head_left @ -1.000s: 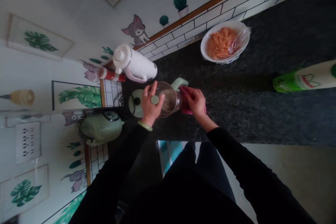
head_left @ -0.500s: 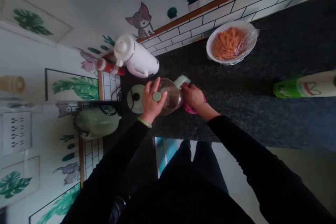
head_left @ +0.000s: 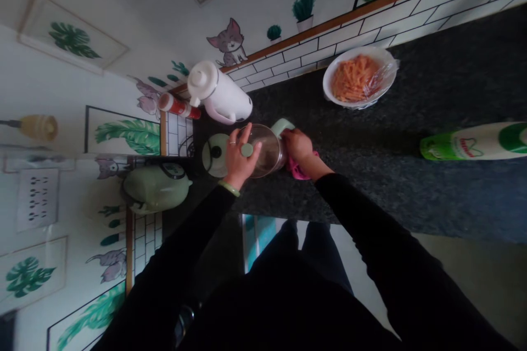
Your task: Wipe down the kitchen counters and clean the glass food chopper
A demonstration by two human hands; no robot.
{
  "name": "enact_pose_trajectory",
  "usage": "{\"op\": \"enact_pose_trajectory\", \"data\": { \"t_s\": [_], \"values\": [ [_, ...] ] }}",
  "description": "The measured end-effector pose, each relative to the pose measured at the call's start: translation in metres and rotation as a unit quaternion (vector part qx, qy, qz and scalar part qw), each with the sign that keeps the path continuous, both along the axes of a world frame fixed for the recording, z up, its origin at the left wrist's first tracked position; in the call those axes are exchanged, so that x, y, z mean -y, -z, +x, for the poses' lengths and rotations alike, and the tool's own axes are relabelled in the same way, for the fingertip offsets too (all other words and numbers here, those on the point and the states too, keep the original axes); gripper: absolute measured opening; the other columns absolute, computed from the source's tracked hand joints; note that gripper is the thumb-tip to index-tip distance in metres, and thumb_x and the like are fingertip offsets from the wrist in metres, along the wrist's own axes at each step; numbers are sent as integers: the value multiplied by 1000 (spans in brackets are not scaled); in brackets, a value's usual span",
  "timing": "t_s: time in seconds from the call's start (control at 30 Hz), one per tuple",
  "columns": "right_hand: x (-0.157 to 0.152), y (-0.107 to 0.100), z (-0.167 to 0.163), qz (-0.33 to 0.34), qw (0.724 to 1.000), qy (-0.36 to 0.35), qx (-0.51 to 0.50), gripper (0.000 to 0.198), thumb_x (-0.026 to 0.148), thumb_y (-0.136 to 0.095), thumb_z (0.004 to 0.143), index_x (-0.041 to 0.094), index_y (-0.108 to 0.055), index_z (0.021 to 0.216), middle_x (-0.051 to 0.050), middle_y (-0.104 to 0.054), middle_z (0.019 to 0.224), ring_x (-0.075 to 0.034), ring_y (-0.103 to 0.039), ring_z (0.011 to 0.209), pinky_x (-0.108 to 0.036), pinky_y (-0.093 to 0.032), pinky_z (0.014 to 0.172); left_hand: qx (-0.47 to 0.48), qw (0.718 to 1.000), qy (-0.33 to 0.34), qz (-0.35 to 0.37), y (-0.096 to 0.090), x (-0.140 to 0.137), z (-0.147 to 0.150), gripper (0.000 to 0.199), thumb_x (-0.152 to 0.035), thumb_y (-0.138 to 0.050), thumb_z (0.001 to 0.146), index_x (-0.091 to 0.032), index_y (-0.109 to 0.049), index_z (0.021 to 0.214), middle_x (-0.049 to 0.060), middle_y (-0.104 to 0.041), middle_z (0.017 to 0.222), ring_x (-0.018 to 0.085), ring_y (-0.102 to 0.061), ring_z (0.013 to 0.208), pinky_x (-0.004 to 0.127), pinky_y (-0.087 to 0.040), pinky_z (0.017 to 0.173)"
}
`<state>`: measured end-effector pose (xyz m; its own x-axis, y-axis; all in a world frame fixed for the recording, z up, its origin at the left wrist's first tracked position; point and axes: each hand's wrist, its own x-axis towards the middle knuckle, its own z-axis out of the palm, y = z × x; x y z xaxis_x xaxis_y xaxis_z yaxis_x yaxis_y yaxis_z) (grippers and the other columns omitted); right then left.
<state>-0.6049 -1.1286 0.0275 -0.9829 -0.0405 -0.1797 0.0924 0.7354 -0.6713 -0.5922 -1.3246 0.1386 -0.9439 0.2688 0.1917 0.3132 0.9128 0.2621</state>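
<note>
A clear glass kettle (head_left: 270, 162) with a pale green handle (head_left: 282, 125) stands on the dark counter. My left hand (head_left: 240, 162) lies over its glass lid, fingers spread, with the lid's round green knob (head_left: 246, 149) between thumb and fingers. A ring and a green bangle are on that hand and wrist. Against the kettle's right side, just below the handle, my right hand (head_left: 299, 147) is closed on a pink cloth (head_left: 300, 168). Its fingertips are partly hidden. Left of the kettle is a round green kettle base (head_left: 215, 154) with a black centre.
Behind stand a white thermos jug (head_left: 225, 94) and a red-and-white bottle (head_left: 178, 106). A green rice cooker (head_left: 154, 188) sits at the left. Toward the wall is a white bowl (head_left: 326, 83) of orange shreds under plastic film; a green-and-white bottle (head_left: 473, 143) lies at the right.
My right hand has shifted slightly up and left toward the kettle's handle, with more of the cloth showing below it. My left hand stays on the lid. The camera view has tilted a little.
</note>
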Motion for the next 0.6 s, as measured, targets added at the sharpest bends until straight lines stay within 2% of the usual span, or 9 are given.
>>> {"op": "enact_pose_trajectory", "data": {
  "t_s": [0.1, 0.23, 0.3, 0.37, 0.47, 0.6],
  "values": [
    [-4, 2, 5, -19, 1000, 10, -6, 44, 25, -40, 105, 26, -69, 138, -12, -71, 124, -22, -67, 103, -29, -50, 89, -1, 1000, -4, 3, 0, 0, 0, 67, -62, -45, 100, -23, -49, 154, 15, -53, 147, 32, -50, 137, 48, -43, 117],
    [-19, 12, 38, -21, 1000, -15, -15, 42, 27, -42, 105, 27, -72, 134, -11, -71, 118, -23, -65, 105, -31, -51, 93, -7, 1000, -9, 4, 0, -1, 2, 66, -63, -46, 100, -24, -51, 153, 15, -53, 146, 32, -52, 135, 47, -42, 117],
    [-23, 11, 47, -21, 999, -16, -34, 42, 25, -42, 105, 25, -72, 134, -12, -70, 119, -23, -63, 108, -33, -51, 96, -7, 1000, -13, 2, 1, -1, 2, 66, -63, -46, 100, -24, -52, 152, 15, -53, 146, 32, -52, 135, 47, -42, 116],
    [-21, 5, 45, -15, 997, -12, -76, 46, 23, -39, 105, 25, -64, 144, -12, -69, 123, -24, -61, 110, -35, -49, 100, -5, 1000, -13, 1, 1, -1, 2, 66, -64, -46, 100, -24, -52, 152, 15, -54, 145, 32, -52, 135, 47, -43, 115],
    [-16, -3, 31, 23, 993, -35, -114, 49, 23, -37, 106, 26, -56, 152, -14, -65, 132, -27, -55, 113, -39, -47, 101, -4, 1000, -12, 2, 1, -1, 2, 67, -65, -45, 100, -24, -52, 152, 16, -54, 145, 33, -52, 135, 47, -43, 114],
    [-16, 1, 23, 97, 992, -48, -62, 48, 32, -43, 106, 31, -55, 152, -16, -64, 127, -29, -55, 108, -39, -48, 89, -3, 1000, -15, 4, 1, -1, 2, 68, -65, -45, 99, -24, -51, 153, 16, -53, 146, 33, -52, 135, 46, -44, 114]
  ]
}}
